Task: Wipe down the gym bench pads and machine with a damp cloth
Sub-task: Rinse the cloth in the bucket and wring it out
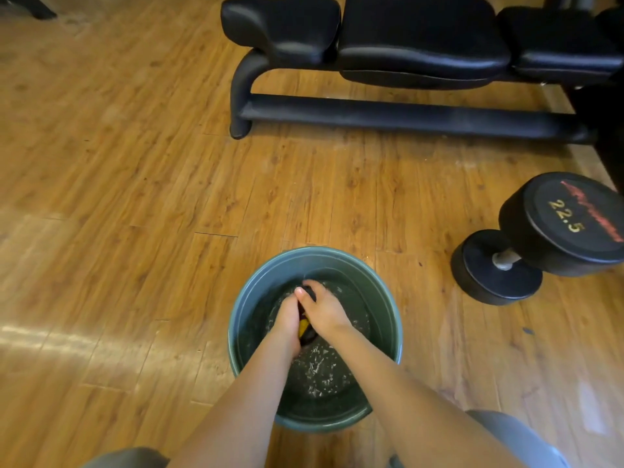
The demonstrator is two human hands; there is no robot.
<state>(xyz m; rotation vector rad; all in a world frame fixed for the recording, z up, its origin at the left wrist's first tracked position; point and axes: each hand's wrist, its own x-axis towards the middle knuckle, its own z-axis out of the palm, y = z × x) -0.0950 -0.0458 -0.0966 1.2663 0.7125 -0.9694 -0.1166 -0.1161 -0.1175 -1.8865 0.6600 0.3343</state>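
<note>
One bucket point(315, 261), one cloth point(305, 329), one dumbbell point(547, 238), one bench point(422, 52), three pads.

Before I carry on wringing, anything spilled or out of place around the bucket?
No spill shows on the wooden floor around the green plastic bucket. Both hands, left and right, hold the dark cloth inside it. One oddity: a black 22.5 dumbbell lies loose on the floor, right of the bucket.

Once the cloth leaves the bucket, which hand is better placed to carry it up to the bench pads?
Probably the right hand: it grips the cloth alongside the left hand and lies nearer the bench pads, which sit ahead and to the right of the bucket.
</note>
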